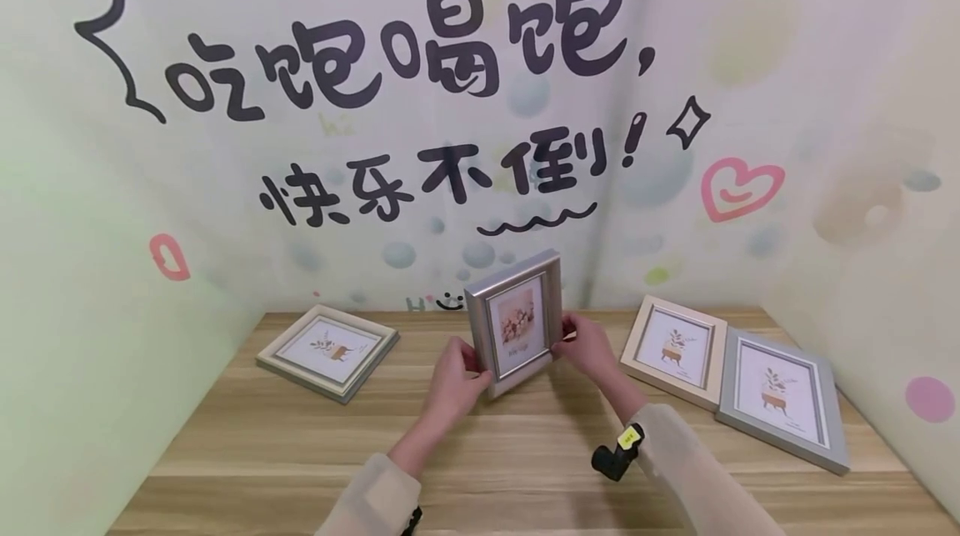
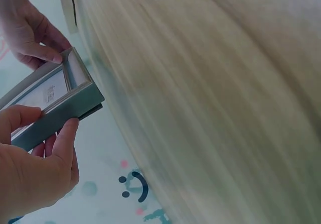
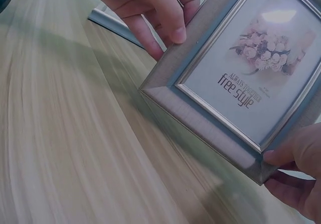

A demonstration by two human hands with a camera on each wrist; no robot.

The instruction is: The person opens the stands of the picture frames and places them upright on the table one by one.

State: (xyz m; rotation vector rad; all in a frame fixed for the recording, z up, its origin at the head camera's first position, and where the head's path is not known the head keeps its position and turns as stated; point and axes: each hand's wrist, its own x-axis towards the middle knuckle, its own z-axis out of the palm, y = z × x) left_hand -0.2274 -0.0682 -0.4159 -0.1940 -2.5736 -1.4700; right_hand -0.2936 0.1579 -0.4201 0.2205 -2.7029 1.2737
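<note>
A silver-grey picture frame (image 1: 517,328) is held upright and slightly turned over the middle of the table, near the back wall. Its picture shows pink flowers, and the right wrist view reads "free style" below them. My left hand (image 1: 453,378) pinches the frame's lower left side. On the opposite side, my right hand (image 1: 588,346) grips the lower right edge, its thumb on the front, as the right wrist view shows. Seen from the left wrist, the frame's thick side (image 2: 60,118) lies between my left thumb and fingers. The frame's back is hidden.
At the back left, a cream picture frame (image 1: 326,344) lies on a grey one. To the right lie a cream frame (image 1: 637,328) and a blue-grey frame (image 1: 828,411), edges meeting. The wooden table (image 1: 510,469) meets a wall (image 1: 360,269) with black lettering.
</note>
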